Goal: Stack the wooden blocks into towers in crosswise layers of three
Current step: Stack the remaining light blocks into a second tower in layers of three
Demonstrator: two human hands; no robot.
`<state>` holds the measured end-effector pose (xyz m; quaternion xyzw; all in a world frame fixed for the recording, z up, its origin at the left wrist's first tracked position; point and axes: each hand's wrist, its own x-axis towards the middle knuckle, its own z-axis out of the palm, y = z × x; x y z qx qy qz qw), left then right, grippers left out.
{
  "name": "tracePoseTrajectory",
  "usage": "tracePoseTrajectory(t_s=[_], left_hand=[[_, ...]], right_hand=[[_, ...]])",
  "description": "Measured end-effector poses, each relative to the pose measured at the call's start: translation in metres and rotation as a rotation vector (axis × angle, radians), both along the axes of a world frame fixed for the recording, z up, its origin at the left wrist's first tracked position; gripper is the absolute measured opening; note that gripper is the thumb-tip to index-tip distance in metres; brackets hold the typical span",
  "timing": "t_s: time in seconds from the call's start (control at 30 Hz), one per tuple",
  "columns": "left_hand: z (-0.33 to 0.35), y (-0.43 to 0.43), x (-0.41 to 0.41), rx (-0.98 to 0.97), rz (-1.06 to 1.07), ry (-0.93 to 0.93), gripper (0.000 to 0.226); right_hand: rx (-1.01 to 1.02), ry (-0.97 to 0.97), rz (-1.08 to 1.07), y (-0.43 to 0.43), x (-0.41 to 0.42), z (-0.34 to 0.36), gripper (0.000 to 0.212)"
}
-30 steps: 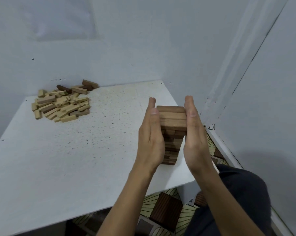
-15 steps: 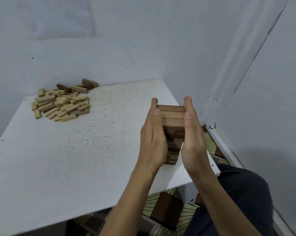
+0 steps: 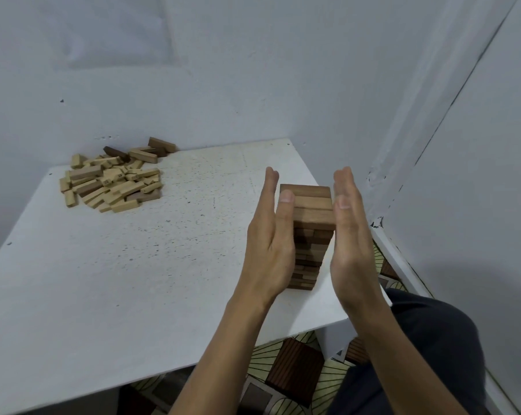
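A tall tower of brown wooden blocks [image 3: 309, 223] stands near the right edge of the white table [image 3: 127, 280], its top layer showing three blocks side by side. My left hand [image 3: 271, 235] is flat with straight fingers against the tower's left side. On the other side, my right hand [image 3: 350, 232] is flat too, its fingers straight and held right beside the tower; I cannot tell whether it touches. A loose heap of pale and dark wooden blocks [image 3: 112, 181] lies at the table's far left, by the wall.
White walls close in behind and to the right of the table. The tower stands close to the table's right and near edges. Patterned floor tiles [image 3: 292, 369] show below the table edge, and my dark-clothed knee [image 3: 427, 348] is at lower right.
Both hands stay flat on either side of the tower. The right hand has eased slightly outward, opening a small gap. The tower stands unchanged.
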<state>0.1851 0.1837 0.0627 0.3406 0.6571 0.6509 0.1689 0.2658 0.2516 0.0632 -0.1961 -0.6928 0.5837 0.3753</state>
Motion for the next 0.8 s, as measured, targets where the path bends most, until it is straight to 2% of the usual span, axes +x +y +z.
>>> tracePoseTrajectory(t_s=[0.13, 0.23, 0.33, 0.8], left_hand=[[0.004, -0.011, -0.023, -0.027, -0.078, 0.096, 0.085], [0.009, -0.020, -0.048, -0.125, -0.230, 0.206, 0.102], [0.013, -0.020, -0.067, -0.190, -0.355, 0.238, 0.110], [0.014, -0.013, -0.077, -0.179, -0.394, 0.259, 0.107]], right_hand=[[0.148, -0.076, 0.008, 0.024, 0.013, 0.005, 0.079], [0.186, -0.209, 0.176, 0.050, 0.023, 0.013, 0.097], [0.210, -0.285, 0.297, 0.066, 0.026, 0.018, 0.107], [0.256, -0.270, 0.324, 0.070, 0.017, 0.017, 0.101]])
